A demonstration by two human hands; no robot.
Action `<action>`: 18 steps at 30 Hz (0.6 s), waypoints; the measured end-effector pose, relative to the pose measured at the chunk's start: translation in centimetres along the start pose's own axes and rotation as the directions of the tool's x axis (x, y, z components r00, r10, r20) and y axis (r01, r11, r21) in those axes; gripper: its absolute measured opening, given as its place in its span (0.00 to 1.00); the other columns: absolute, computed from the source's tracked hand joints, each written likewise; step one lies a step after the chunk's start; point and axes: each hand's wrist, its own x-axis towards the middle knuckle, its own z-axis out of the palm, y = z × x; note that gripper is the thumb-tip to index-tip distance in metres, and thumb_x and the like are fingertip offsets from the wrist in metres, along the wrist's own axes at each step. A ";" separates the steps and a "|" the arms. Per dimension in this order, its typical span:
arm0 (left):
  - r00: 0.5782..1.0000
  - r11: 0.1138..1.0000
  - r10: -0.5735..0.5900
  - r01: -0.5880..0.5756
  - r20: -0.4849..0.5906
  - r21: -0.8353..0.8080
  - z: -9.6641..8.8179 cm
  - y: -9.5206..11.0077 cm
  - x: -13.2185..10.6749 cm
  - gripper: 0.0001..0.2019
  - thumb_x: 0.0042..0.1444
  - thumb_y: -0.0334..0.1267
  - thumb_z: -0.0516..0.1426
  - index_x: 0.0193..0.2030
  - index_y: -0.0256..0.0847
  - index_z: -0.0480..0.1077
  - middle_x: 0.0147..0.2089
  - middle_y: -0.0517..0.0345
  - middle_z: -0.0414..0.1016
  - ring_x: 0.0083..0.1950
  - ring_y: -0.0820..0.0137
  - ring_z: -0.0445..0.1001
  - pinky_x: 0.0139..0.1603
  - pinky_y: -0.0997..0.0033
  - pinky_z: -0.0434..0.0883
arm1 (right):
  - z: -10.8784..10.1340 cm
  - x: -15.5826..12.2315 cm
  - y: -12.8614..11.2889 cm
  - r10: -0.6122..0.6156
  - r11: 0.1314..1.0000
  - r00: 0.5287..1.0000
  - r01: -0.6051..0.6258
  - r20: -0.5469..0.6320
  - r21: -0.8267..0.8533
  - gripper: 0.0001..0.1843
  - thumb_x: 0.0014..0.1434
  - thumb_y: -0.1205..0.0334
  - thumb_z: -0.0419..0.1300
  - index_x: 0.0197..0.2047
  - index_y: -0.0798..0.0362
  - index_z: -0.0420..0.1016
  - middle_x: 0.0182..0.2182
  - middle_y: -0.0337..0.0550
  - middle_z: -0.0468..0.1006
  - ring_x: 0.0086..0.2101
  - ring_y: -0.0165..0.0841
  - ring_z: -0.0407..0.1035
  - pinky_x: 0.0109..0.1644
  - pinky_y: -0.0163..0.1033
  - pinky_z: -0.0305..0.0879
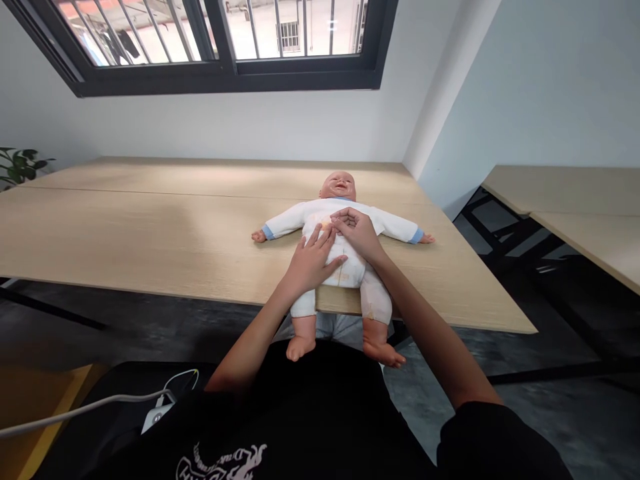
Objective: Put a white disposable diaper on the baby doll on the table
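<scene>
A baby doll (293,217) lies on its back on the wooden table (150,230), arms spread wide and legs hanging over the front edge. It wears a white top with blue cuffs and a white diaper (350,275) with faint orange markings. My left hand (311,261) rests on the diaper's front with its fingers spread. Higher up, at the diaper's waist, my right hand (356,230) has its thumb and fingers pinched together on the diaper's edge. Both hands partly cover the waist, so the exact part pinched is hidden.
A second table (575,190) stands at the right, across a gap. Behind is a wall with a barred window (230,73). A plant (23,165) is at the far left. At the lower left, a white cable (100,402) runs to a small white device (157,417).
</scene>
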 end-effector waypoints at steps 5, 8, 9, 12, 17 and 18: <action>1.000 1.000 0.007 -0.007 -0.009 -0.002 0.0 -0.1 0.0 0.33 0.72 0.52 0.46 0.76 0.33 0.48 0.79 0.51 0.40 0.80 0.55 0.38 0.75 0.45 0.53 | 0.1 0.1 -0.1 -0.001 1.000 1.000 0.001 0.013 -0.011 0.15 0.52 0.50 0.65 0.35 0.53 0.75 0.29 0.42 0.77 0.31 0.32 0.72 0.36 0.39 0.70; 1.000 1.000 0.001 -0.001 -0.005 0.008 -0.1 0.0 0.0 0.33 0.72 0.52 0.46 0.76 0.36 0.48 0.79 0.51 0.40 0.80 0.55 0.38 0.75 0.44 0.53 | 0.1 0.2 -0.1 -0.005 1.000 1.000 0.005 0.009 -0.022 0.15 0.52 0.50 0.65 0.35 0.53 0.75 0.29 0.42 0.77 0.30 0.32 0.72 0.36 0.39 0.70; 1.000 1.000 0.000 0.000 -0.005 0.013 -0.1 0.0 0.0 0.33 0.72 0.52 0.45 0.76 0.36 0.48 0.79 0.51 0.39 0.80 0.55 0.38 0.75 0.44 0.54 | 0.1 0.2 -0.2 -0.006 1.000 1.000 0.006 0.008 -0.025 0.15 0.52 0.50 0.65 0.35 0.53 0.75 0.29 0.42 0.77 0.30 0.32 0.72 0.36 0.39 0.70; 1.000 1.000 0.001 0.000 -0.012 0.026 -0.1 0.1 -0.1 0.32 0.72 0.52 0.45 0.76 0.36 0.48 0.79 0.51 0.40 0.80 0.55 0.38 0.74 0.45 0.54 | 0.2 0.3 -0.2 0.005 0.999 1.000 -0.005 0.012 -0.033 0.16 0.51 0.48 0.65 0.35 0.53 0.74 0.29 0.42 0.77 0.30 0.33 0.71 0.37 0.40 0.70; 1.000 0.999 -0.006 0.007 -0.018 0.048 0.0 0.3 -0.2 0.32 0.72 0.52 0.45 0.76 0.35 0.50 0.79 0.49 0.41 0.80 0.55 0.38 0.75 0.46 0.54 | 0.2 0.4 0.0 0.031 0.999 0.999 -0.030 0.018 -0.028 0.17 0.50 0.47 0.66 0.35 0.53 0.74 0.29 0.42 0.77 0.30 0.33 0.72 0.38 0.40 0.71; 1.000 0.999 -0.006 0.007 -0.017 0.049 -0.1 0.3 -0.2 0.32 0.72 0.52 0.45 0.76 0.35 0.50 0.79 0.49 0.42 0.80 0.55 0.38 0.75 0.47 0.54 | 0.2 0.4 0.0 0.027 0.999 1.000 -0.027 0.015 -0.025 0.17 0.50 0.48 0.66 0.35 0.53 0.74 0.29 0.42 0.77 0.30 0.33 0.72 0.37 0.40 0.71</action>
